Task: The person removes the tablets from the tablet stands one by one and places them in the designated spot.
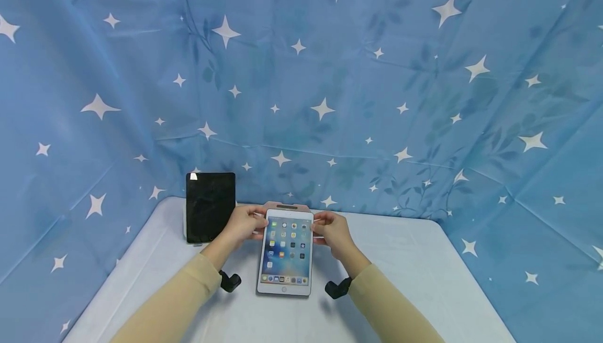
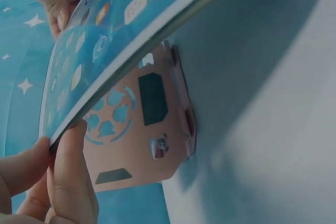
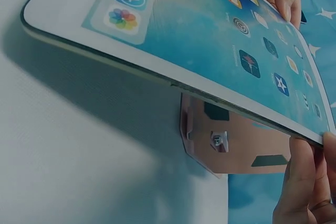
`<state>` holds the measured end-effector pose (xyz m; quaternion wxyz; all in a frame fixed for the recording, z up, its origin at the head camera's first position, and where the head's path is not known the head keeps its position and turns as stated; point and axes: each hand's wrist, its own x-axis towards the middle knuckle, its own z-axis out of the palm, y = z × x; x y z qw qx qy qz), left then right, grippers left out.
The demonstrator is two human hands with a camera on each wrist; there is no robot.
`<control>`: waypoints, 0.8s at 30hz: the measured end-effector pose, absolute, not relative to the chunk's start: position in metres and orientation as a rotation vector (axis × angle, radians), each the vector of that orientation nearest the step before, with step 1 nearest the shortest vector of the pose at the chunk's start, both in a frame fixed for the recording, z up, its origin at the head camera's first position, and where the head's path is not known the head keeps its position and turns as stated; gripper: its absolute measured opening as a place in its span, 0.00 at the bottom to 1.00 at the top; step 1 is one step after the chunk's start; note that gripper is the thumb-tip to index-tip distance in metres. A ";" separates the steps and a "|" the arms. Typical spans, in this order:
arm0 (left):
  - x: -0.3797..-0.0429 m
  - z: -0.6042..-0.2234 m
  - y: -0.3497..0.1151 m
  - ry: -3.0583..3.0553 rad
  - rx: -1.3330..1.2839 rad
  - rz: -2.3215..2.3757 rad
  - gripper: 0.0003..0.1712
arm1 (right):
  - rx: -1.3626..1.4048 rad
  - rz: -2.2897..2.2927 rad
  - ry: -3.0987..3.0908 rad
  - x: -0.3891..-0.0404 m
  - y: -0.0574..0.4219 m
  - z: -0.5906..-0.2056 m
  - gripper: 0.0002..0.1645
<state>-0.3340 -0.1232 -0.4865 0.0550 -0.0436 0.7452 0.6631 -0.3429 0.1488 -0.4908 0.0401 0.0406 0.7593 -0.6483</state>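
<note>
Pinching the white tablet [image 1: 286, 251] between left fingers [image 2: 71, 169] and right fingers [image 3: 298, 182], extending its long axis away from the pink stand [image 2: 134, 153] just beyond.

Looks forward and down in head view, farthest off, from behind left hand [image 1: 242, 223] and right hand [image 1: 333, 232]. Looks forward close up in both wrist views, sharing tablet [image 1: 287, 251] between hands, pink stand [image 2: 134, 163] beyond.

The place looked like a small staged booth or studio corner — star-printed blue curtains [image 1: 301, 86] hung behind a white table [image 1: 400, 249] and along both its sides.
</note>
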 end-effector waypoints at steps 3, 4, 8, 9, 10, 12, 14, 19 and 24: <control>-0.333 -0.489 -0.123 2.256 -0.139 2.015 0.17 | 0.139 -1.981 2.321 -0.343 0.149 -0.493 0.13; -0.333 -0.490 -0.123 2.255 -0.141 2.013 0.17 | 0.145 -1.978 2.320 -0.342 0.148 -0.493 0.13; -0.330 -0.494 -0.123 2.256 -0.155 1.992 0.17 | 0.177 -1.959 2.301 -0.340 0.148 -0.495 0.13; -0.329 -0.495 -0.123 2.255 -0.160 1.987 0.17 | 0.179 -1.948 2.300 -0.338 0.148 -0.496 0.13; -0.329 -0.496 -0.123 2.254 -0.162 1.981 0.17 | 0.180 -1.939 2.297 -0.337 0.148 -0.496 0.13; -0.327 -0.498 -0.123 2.248 -0.169 1.978 0.16 | 0.181 -1.921 2.297 -0.335 0.148 -0.497 0.13; -0.326 -0.500 -0.123 2.236 -0.172 1.985 0.15 | 0.173 -1.912 2.300 -0.334 0.148 -0.498 0.14; -0.324 -0.504 -0.124 2.208 -0.180 2.001 0.15 | 0.162 -1.898 2.309 -0.332 0.148 -0.500 0.13; -0.320 -0.510 -0.126 2.197 -0.194 1.986 0.16 | 0.170 -1.887 2.287 -0.330 0.149 -0.506 0.14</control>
